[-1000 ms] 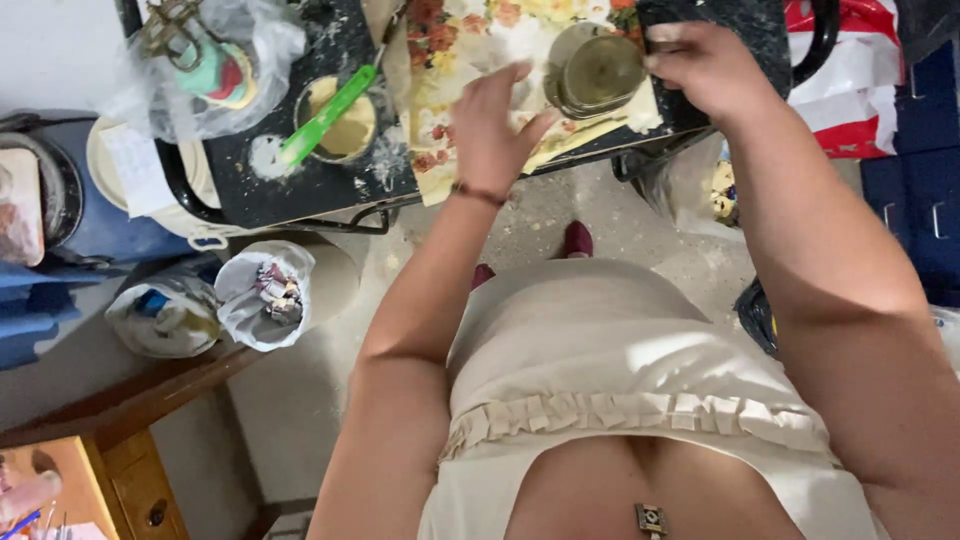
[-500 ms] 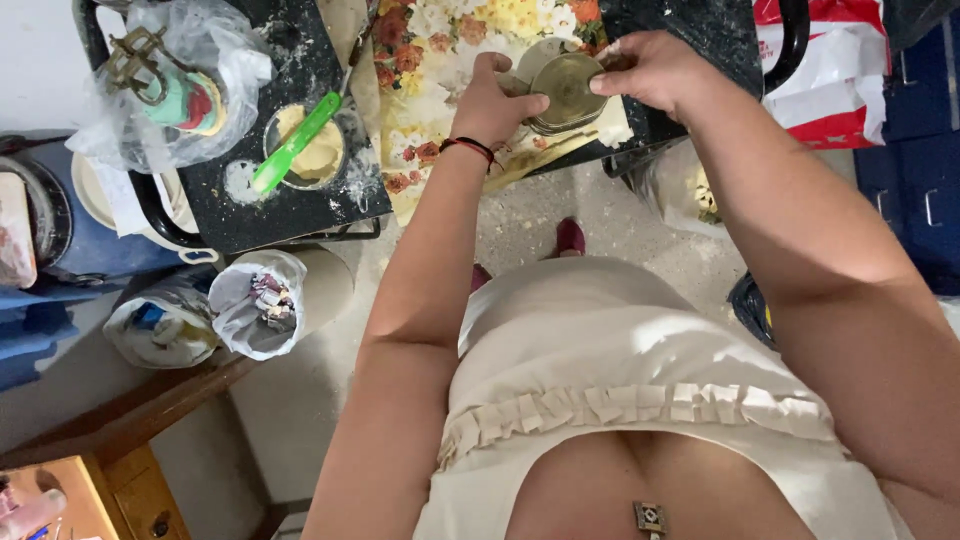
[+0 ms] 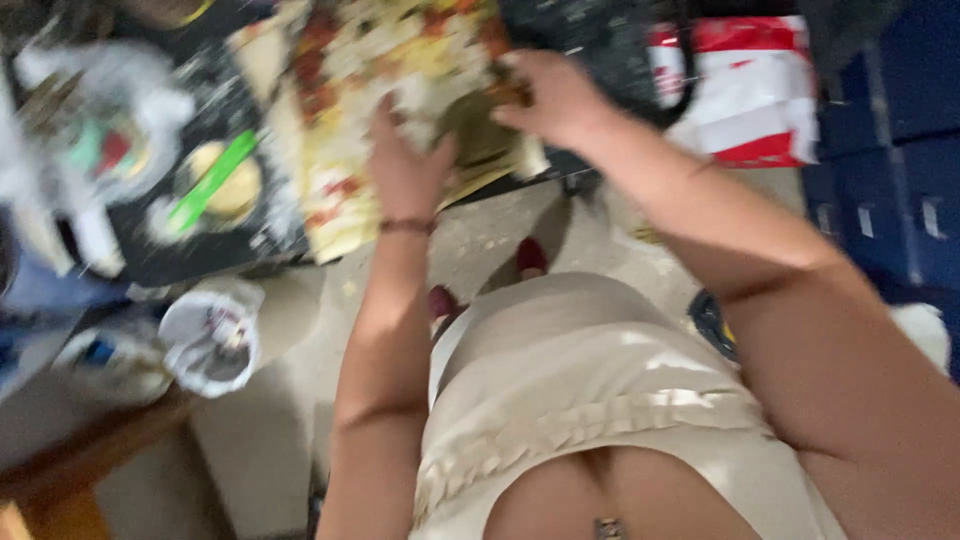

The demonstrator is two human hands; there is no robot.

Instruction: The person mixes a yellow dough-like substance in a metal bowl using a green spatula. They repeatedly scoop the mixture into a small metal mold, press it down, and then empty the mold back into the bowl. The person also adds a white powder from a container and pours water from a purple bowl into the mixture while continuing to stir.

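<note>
1. down near the camera is a cream skirt (image 3: pixel 600 400) with a ruffle, and two bare arms reach away from it.
2. under the arms is a pale, speckled floor (image 3: pixel 480 240), with dark red shoes (image 3: pixel 531 258) on it.
3. at the low left is a brown wooden shelf (image 3: pixel 90 470), and just above it sits a clear plastic bag (image 3: pixel 210 335) with small things inside.
4. further out is a black table top (image 3: pixel 270 215) dusted with white powder. a flowery cloth (image 3: pixel 350 110) in yellow, red and white lies over it.
5. the left hand (image 3: pixel 405 165) has a thin dark band at the wrist. its fingers are bent and rest on the cloth, right beside a round, dull green-brown bowl (image 3: pixel 480 130).
6. the right hand (image 3: pixel 550 95) curls over the far edge of the bowl and seems to grip it. the picture is blurry, so how tight the grip is cannot be told.
7. the bowl sits on the flowery cloth, between the two hands. it looks dark and shiny, but it is smeared.
8. to the left on the table is a small yellow dish (image 3: pixel 232 190) with a green stick (image 3: pixel 210 180) across it.
9. far right is a red and white bag (image 3: pixel 750 85), next to blue boxes (image 3: pixel 900 150).
</note>
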